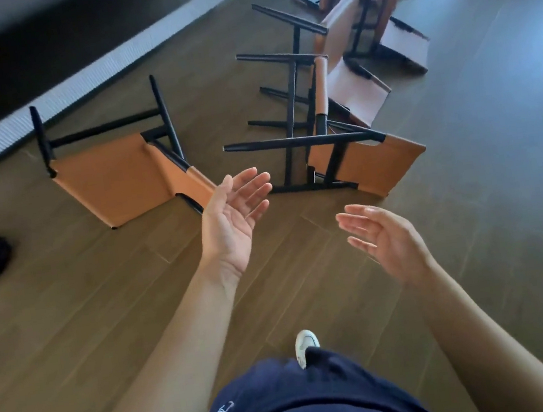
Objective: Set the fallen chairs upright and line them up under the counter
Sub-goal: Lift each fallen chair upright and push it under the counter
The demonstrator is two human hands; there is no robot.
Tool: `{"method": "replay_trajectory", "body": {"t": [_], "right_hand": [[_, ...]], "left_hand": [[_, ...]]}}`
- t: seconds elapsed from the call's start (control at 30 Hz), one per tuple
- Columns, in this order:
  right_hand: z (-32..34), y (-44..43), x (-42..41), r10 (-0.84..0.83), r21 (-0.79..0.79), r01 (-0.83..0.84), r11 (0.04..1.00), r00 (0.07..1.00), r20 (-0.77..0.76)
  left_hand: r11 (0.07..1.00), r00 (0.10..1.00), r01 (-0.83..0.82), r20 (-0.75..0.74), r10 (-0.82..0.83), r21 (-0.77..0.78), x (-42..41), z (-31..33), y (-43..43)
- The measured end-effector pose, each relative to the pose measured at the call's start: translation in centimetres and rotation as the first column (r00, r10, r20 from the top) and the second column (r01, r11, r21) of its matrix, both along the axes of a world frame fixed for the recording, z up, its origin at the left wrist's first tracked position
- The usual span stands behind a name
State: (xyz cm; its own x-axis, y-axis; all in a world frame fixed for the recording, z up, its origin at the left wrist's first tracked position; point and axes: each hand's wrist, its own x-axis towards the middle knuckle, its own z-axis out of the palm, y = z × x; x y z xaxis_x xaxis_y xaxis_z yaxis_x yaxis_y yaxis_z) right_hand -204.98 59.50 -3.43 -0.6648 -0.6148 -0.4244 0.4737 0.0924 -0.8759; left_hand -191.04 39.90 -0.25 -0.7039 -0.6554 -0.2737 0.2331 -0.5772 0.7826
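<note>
On the wood floor (107, 331), the chairs (371, 165) lie toppled in a ragged row ahead, none yet righted or lined up; left hand (235, 217) and right hand (385, 242) reach forward, fingers spread, holding nothing.

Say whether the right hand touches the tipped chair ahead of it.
Apart. The head view shows bare floor between the open right hand and the tipped chair.
</note>
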Motion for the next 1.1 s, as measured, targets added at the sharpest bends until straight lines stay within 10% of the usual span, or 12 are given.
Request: {"method": "replay_trajectory", "body": {"t": [1.1], "right_hand": [[-3.1,-31.7,-8.2,0.378,0.021,-0.382,0.924,0.92,0.101]], "left_hand": [[0.947,0.946,-0.318,0.084,0.314,0.041,-4.9,-2.6,-23.1]]}}
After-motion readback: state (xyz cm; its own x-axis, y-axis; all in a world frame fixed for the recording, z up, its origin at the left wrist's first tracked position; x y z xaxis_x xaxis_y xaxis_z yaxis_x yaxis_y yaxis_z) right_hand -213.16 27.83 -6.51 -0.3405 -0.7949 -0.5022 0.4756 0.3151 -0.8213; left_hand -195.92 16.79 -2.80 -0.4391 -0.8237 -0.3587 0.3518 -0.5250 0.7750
